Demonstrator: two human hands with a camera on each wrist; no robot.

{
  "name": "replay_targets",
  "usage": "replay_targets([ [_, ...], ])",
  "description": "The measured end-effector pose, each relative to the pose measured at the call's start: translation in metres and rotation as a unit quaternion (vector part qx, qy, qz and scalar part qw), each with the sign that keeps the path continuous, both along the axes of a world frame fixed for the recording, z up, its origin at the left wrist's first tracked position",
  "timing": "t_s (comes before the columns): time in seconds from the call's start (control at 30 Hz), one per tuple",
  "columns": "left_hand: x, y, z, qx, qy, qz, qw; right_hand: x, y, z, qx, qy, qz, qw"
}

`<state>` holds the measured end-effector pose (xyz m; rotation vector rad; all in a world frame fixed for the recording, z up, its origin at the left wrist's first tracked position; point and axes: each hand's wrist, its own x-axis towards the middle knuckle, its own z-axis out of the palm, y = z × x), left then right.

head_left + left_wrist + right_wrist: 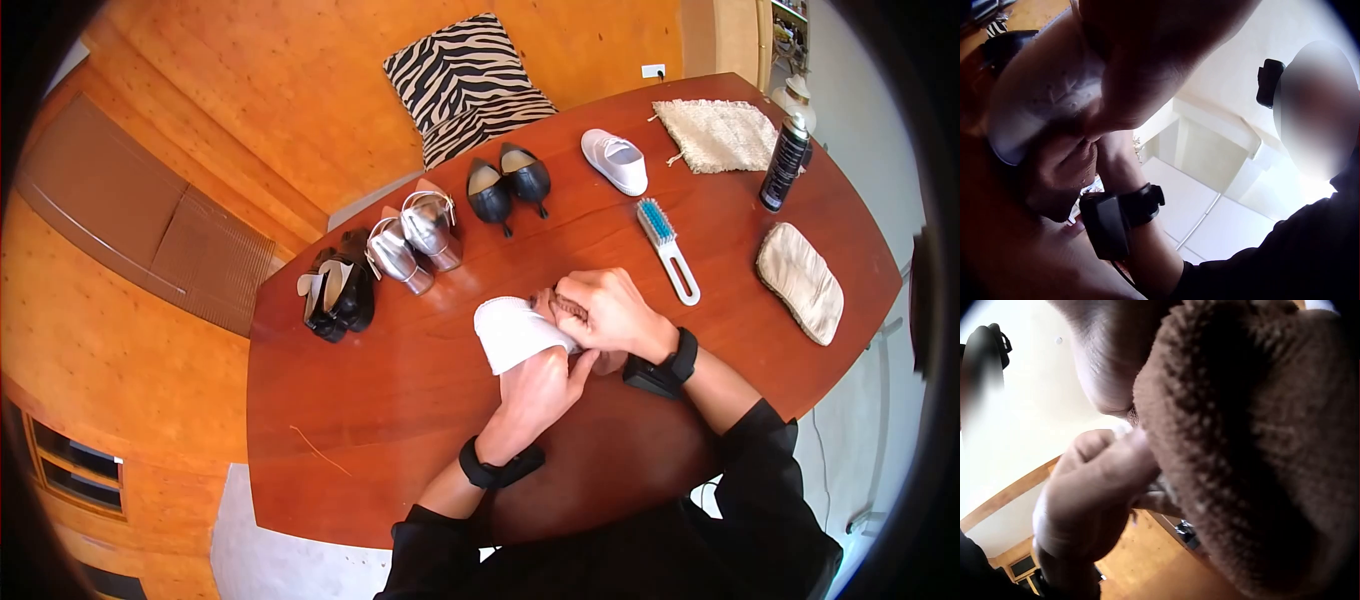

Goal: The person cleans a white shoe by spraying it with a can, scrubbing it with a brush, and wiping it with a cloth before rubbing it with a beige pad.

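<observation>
Low over the near half of the table, my left hand [537, 388] grips a white lace-up shoe [508, 332], its rounded toe pointing left. My right hand [618, 312] clutches a brown fleecy cloth [609, 362] against the shoe's opening. Part of the cloth shows between the two hands. In the right wrist view the cloth [1191, 469] fills much of the picture, with my left hand [1085, 494] beside it. Lace holes show on the shoe [1047, 94] in the left wrist view. Both hands hide the shoe's heel end.
A matching white shoe [615, 162] stands at the back, near a blue-bristled brush [667, 245]. Black heels [490, 195], silver heels [428, 232] and black shoes [350, 295] line the far left edge. Rightward are a spray can [785, 165], a cream pouch [715, 135] and a cream pad [802, 282].
</observation>
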<state>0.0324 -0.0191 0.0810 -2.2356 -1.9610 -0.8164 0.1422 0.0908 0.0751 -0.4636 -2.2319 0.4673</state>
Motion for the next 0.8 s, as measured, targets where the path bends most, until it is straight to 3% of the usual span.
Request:
replay_targets([
  [0.1, -0.001, 0.000, -0.001, -0.071, -0.038, 0.017, 0.997, 0.002, 0.013, -0.008, -0.012, -0.036, -0.025, 0.999],
  [0.17, -0.001, 0.000, -0.002, -0.049, -0.019, 0.017, 0.998, 0.003, 0.016, -0.009, -0.019, -0.059, -0.043, 0.997],
  [0.33, 0.002, -0.001, -0.004, -0.056, 0.009, 0.024, 0.998, 0.005, 0.001, 0.009, -0.016, 0.001, -0.014, 1.000],
  [0.4, 0.003, 0.000, -0.004, -0.005, 0.027, 0.006, 1.000, 0.001, -0.008, 0.014, 0.000, 0.079, 0.013, 0.997],
  [0.5, 0.001, 0.002, -0.006, 0.079, 0.035, -0.040, 0.995, 0.003, -0.019, 0.024, 0.051, 0.080, 0.064, 0.993],
  [0.57, 0.002, 0.003, -0.005, 0.080, 0.028, -0.039, 0.996, 0.002, -0.017, 0.022, 0.084, 0.091, 0.067, 0.990],
  [0.67, 0.002, 0.002, -0.003, 0.052, 0.034, -0.021, 0.998, 0.003, -0.011, 0.014, 0.067, 0.044, 0.043, 0.996],
  [0.73, 0.003, -0.001, 0.005, -0.031, -0.012, 0.011, 0.999, 0.002, -0.001, 0.006, 0.017, -0.029, 0.012, 0.999],
  [0.8, 0.000, 0.001, -0.001, -0.021, -0.015, 0.012, 1.000, 0.003, 0.009, -0.004, 0.012, -0.042, -0.001, 0.999],
])
